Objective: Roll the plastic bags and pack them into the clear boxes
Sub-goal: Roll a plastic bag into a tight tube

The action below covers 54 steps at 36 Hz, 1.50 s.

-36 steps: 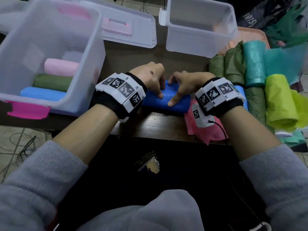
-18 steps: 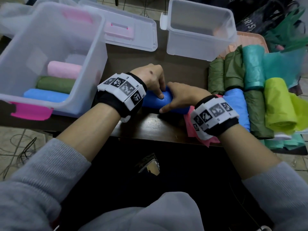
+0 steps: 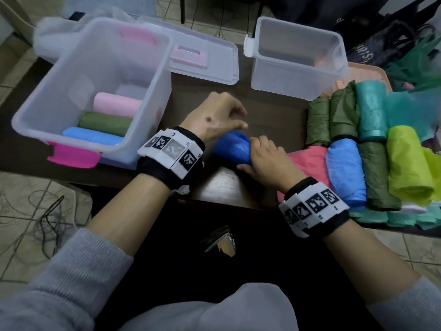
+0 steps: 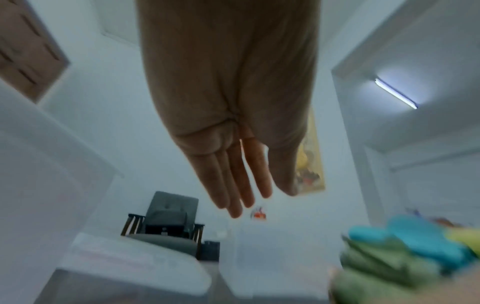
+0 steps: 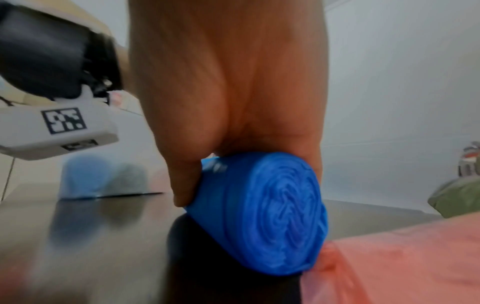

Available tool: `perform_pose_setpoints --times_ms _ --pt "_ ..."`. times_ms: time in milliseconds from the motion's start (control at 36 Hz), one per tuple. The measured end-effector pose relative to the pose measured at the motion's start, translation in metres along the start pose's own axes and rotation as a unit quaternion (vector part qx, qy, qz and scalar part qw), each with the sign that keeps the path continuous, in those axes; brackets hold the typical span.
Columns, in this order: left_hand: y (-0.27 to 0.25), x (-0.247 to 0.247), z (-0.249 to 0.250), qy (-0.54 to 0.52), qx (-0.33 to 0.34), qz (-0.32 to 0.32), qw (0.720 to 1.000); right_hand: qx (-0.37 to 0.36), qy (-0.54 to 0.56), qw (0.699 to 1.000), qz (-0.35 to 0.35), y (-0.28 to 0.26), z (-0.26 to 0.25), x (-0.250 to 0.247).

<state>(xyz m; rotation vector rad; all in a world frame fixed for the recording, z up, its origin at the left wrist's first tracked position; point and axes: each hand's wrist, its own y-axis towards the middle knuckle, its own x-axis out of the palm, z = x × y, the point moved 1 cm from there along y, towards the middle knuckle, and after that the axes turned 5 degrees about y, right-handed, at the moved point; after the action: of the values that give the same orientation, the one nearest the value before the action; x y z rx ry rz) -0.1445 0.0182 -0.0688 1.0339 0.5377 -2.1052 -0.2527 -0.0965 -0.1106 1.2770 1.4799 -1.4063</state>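
Clear box (image 3: 152, 96) far left, holding three rolled bags. My left hand (image 3: 216, 117) lifted just above the table, fingers straight, together, holding nothing. My right hand (image 3: 263, 158) wrapped around the dark blue rolled bag (image 3: 230, 148), beside the pink bag (image 3: 307, 161).

Pale walls (image 4: 155, 123) enclose the room, lit by a fluorescent tube (image 4: 396, 93) mounted near a recess. A brown panelled door (image 4: 26, 51) shows at upper left, a yellowish poster (image 4: 311, 164) hangs on the far wall, and a grey armchair (image 4: 168, 214) stands below. The tiled floor (image 3: 23, 206) carries loose cables (image 3: 47, 216) beside the dark wooden counter (image 3: 229, 185).
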Motion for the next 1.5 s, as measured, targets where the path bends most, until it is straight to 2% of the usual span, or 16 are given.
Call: perform_pose_setpoints --times_ms 139,278,417,556,639,750,861,1000,1222,1361,1500 --pt "-0.019 -0.052 0.003 -0.041 -0.015 0.183 0.982 0.011 0.147 0.988 -0.038 0.013 0.001 -0.008" --pt "-0.053 -0.106 -0.023 -0.035 -0.092 0.299 0.949 -0.002 0.342 0.939 -0.04 0.031 -0.019 -0.03" --pt "-0.097 -0.137 -0.067 -0.009 -0.223 0.363 0.905 -0.079 0.455 0.887 -0.025 0.047 -0.06 -0.065" --pt "-0.136 -0.139 -0.108 -0.025 -0.372 0.406 0.835 -0.108 0.472 0.875 0.008 0.077 -0.101 -0.091" --pt "-0.149 -0.126 -0.123 -0.058 -0.423 0.413 0.804 -0.12 0.49 0.863 0.04 0.089 -0.126 -0.105" --pt "-0.153 -0.107 -0.135 -0.162 -0.454 0.415 0.771 -0.138 0.507 0.848 0.063 0.107 -0.153 -0.113" --pt "-0.15 -0.099 -0.134 -0.243 -0.427 0.414 0.766 -0.15 0.482 0.859 0.09 0.123 -0.175 -0.113" --pt "-0.151 -0.094 -0.138 -0.237 -0.409 0.459 0.752 -0.157 0.403 0.896 0.098 0.141 -0.189 -0.108" --pt "-0.157 -0.079 -0.143 -0.278 -0.377 0.517 0.716 -0.139 0.111 0.982 0.07 0.154 -0.201 -0.1" --pt "-0.163 -0.071 -0.145 -0.287 -0.339 0.54 0.715 -0.106 0.029 0.993 0.042 0.157 -0.216 -0.102" --pt "-0.172 -0.062 -0.147 -0.283 -0.306 0.553 0.722 -0.069 0.049 0.996 0.024 0.161 -0.225 -0.102"
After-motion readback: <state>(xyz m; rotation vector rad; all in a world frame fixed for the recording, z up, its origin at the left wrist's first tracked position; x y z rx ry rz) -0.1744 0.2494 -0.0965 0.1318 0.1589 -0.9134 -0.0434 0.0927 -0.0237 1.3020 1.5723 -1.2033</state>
